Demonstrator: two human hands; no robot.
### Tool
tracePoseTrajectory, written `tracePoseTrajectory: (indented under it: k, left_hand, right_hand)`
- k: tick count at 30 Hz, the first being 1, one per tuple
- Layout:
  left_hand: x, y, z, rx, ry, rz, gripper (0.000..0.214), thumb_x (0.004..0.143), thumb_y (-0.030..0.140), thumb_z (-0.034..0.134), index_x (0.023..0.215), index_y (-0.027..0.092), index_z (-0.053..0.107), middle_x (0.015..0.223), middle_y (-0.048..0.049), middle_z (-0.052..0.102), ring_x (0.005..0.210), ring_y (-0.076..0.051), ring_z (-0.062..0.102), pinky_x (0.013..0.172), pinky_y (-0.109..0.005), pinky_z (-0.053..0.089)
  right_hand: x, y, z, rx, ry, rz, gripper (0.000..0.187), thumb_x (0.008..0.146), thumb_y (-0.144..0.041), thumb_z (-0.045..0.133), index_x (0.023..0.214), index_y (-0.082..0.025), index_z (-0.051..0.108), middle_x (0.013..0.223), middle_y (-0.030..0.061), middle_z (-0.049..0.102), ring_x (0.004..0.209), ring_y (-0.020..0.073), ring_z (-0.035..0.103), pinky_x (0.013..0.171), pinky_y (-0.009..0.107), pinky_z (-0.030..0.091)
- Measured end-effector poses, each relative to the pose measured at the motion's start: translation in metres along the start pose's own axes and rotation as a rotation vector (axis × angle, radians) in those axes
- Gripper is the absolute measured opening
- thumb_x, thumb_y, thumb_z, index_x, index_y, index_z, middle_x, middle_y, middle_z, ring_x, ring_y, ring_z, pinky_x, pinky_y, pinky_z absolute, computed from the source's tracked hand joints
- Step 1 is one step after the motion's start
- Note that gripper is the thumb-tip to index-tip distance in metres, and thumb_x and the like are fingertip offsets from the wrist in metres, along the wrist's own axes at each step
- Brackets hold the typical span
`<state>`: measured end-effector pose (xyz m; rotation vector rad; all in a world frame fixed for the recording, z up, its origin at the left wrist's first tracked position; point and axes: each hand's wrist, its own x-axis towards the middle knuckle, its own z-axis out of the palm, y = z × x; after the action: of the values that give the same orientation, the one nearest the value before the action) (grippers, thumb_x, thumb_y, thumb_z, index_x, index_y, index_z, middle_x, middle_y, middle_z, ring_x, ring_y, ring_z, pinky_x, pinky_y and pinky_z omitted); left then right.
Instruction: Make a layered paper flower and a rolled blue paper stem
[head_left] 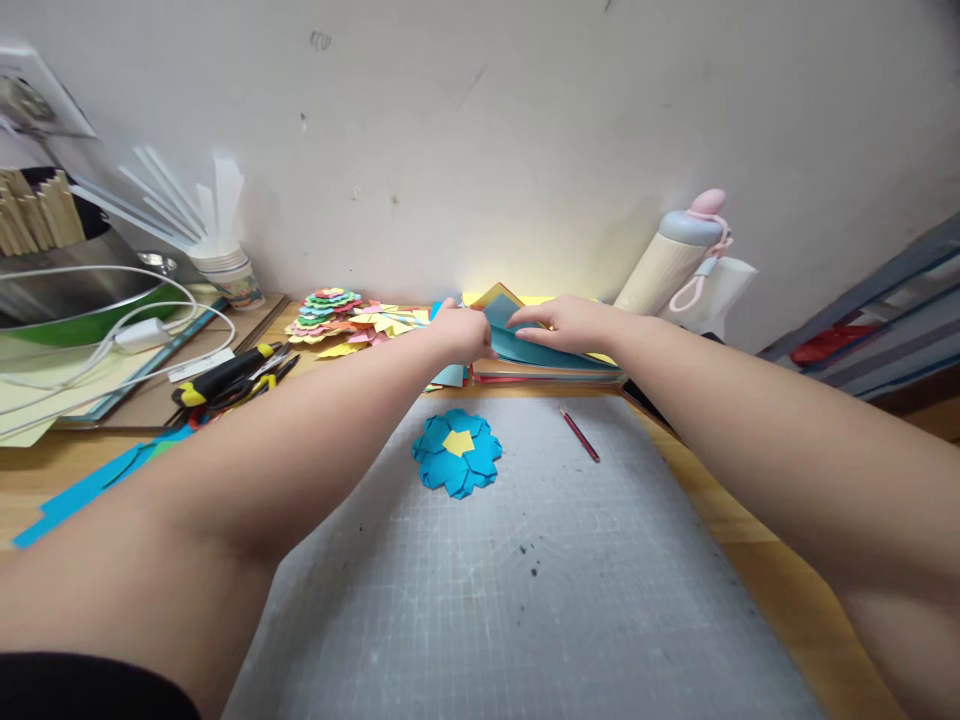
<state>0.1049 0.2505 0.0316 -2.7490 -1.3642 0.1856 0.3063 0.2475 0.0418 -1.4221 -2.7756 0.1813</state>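
- Blue paper flower (457, 470): on the grey mat (465, 610), twelve o'clock.
- Pencil (580, 435): flower's three o'clock.
- Left hand (466, 334): beyond, fingers curled; grip, cannot tell.
- Right hand (574, 322): fingers spread over coloured paper stack (525, 349), twelve o'clock.

Left sleeve (90, 688): plain black fabric with a smooth, curved hem, at the lower left edge of the head camera's view.
Left forearm (300, 450): bare below the black fabric, broad at the near end, narrowing toward the wrist.
Right forearm (720, 410): bare, with a similar taper.
Left hand (466, 334): bare, rounded at the knuckles.
Right hand (564, 320): bare, slim-fingered.
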Motion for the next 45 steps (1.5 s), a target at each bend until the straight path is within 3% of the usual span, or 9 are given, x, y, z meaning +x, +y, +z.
tracePoseTrajectory:
  k: [11,18,22,26,30,32,35,41,45]
  left_hand:
    - [0.008,0.014,-0.004,0.069,-0.036,-0.081,0.035,0.091,0.035,0.059,0.121,0.016,0.056,0.121,-0.0096,0.060,0.102,-0.022,0.062,0.085,-0.044,0.054]
    - [-0.006,0.010,0.007,0.120,0.214,0.114,0.014,0.090,0.024,0.060,0.096,0.014,0.068,0.098,-0.0093,0.068,0.106,-0.025,0.061,0.102,-0.051,0.041]
    - [-0.003,0.005,0.017,0.123,0.306,0.129,0.031,0.092,0.034,0.058,0.117,0.016,0.058,0.119,-0.0089,0.061,0.102,-0.022,0.062,0.087,-0.045,0.053]
    - [0.004,0.004,0.020,0.135,0.361,0.132,0.034,0.092,0.034,0.058,0.121,0.016,0.057,0.120,-0.0095,0.060,0.101,-0.022,0.062,0.085,-0.043,0.054]
    - [-0.001,0.001,0.011,0.191,0.420,0.209,0.024,0.091,0.032,0.059,0.106,0.014,0.062,0.103,-0.0064,0.066,0.089,-0.018,0.064,0.081,-0.040,0.054]
    - [-0.007,-0.001,0.004,0.226,0.459,0.252,0.010,0.088,0.019,0.058,0.082,0.015,0.065,0.077,-0.0032,0.066,0.072,-0.016,0.062,0.081,-0.038,0.050]
    - [-0.014,-0.005,-0.004,0.268,0.522,0.269,0.023,0.076,0.002,0.050,0.061,0.018,0.058,0.053,-0.0009,0.058,0.054,-0.014,0.053,0.080,-0.037,0.044]
    - [-0.019,-0.009,-0.004,0.310,0.564,0.213,0.021,0.067,0.000,0.047,0.057,0.018,0.053,0.048,0.0002,0.053,0.044,-0.013,0.042,0.072,-0.035,0.040]
    - [-0.032,-0.003,-0.011,0.321,0.561,0.231,0.021,0.070,0.001,0.046,0.060,0.019,0.054,0.049,-0.0005,0.053,0.046,-0.014,0.043,0.073,-0.035,0.041]
  right_hand:
    - [-0.001,0.000,0.001,-0.028,0.010,-0.010,0.042,0.090,-0.035,0.046,0.132,-0.033,0.056,0.126,0.0024,0.066,0.105,0.0272,0.062,0.087,0.038,0.045]
    - [-0.016,0.014,0.011,-0.137,0.042,-0.091,0.079,0.076,-0.013,0.054,0.147,-0.040,0.034,0.145,0.0011,0.051,0.111,0.0296,0.061,0.085,0.039,0.048]
    - [-0.026,0.026,0.018,-0.101,0.219,-0.028,0.083,0.081,-0.015,0.053,0.153,-0.035,0.017,0.157,0.0006,0.031,0.129,0.0298,0.049,0.098,0.041,0.045]
    - [-0.021,0.035,0.023,-0.060,0.130,0.129,0.065,0.083,-0.016,0.053,0.144,-0.035,0.042,0.134,0.0001,0.061,0.120,0.0294,0.058,0.096,0.041,0.046]
    - [-0.014,0.039,0.019,-0.036,0.065,0.151,0.046,0.086,-0.016,0.051,0.125,-0.036,0.063,0.120,-0.0022,0.070,0.106,0.0267,0.065,0.087,0.035,0.048]
    - [-0.012,0.040,0.013,-0.023,0.041,0.164,0.039,0.087,-0.018,0.051,0.122,-0.028,0.067,0.116,0.0030,0.072,0.100,0.0267,0.067,0.083,0.033,0.048]
    - [-0.009,0.042,0.006,-0.011,0.019,0.189,0.035,0.088,-0.018,0.052,0.119,-0.022,0.068,0.110,0.0078,0.073,0.095,0.0267,0.067,0.079,0.033,0.048]
    - [-0.005,0.046,0.003,0.004,-0.007,0.215,0.036,0.086,-0.018,0.056,0.117,-0.032,0.068,0.110,0.0017,0.074,0.096,0.0261,0.067,0.080,0.035,0.049]
    - [-0.005,0.044,0.001,0.010,-0.027,0.231,0.032,0.088,-0.020,0.056,0.117,-0.023,0.069,0.113,0.0069,0.072,0.098,0.0264,0.066,0.082,0.034,0.047]
